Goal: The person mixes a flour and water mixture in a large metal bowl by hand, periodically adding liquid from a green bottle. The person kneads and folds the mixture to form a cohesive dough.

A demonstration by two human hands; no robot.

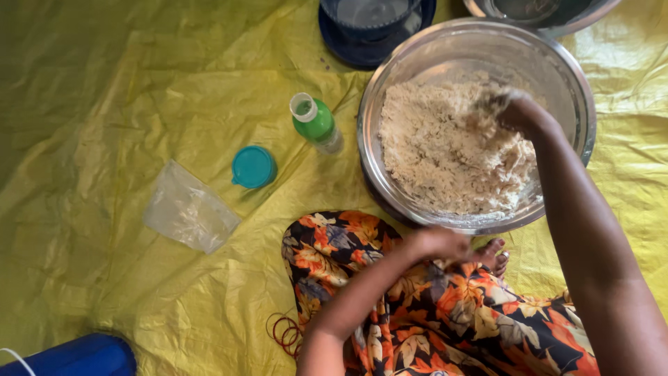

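Observation:
A large steel bowl (577, 90) sits on the yellow sheet in front of me, half full of crumbly pale flour mix (445, 153). My right hand (518, 111) is down in the mix at the far right of the bowl, fingers buried and blurred. My left hand (438, 244) rests against the near rim of the bowl, fingers curled on it. My lap in an orange floral cloth (431, 306) lies below the bowl.
An open green bottle (316, 124) stands left of the bowl, its teal cap (252, 167) beside it. A clear plastic bag (188, 209) lies further left. Red rubber bands (284, 332), a blue container (83, 356), a dark blue dish (369, 24) and another steel bowl (543, 12) ring the yellow sheet (104, 104).

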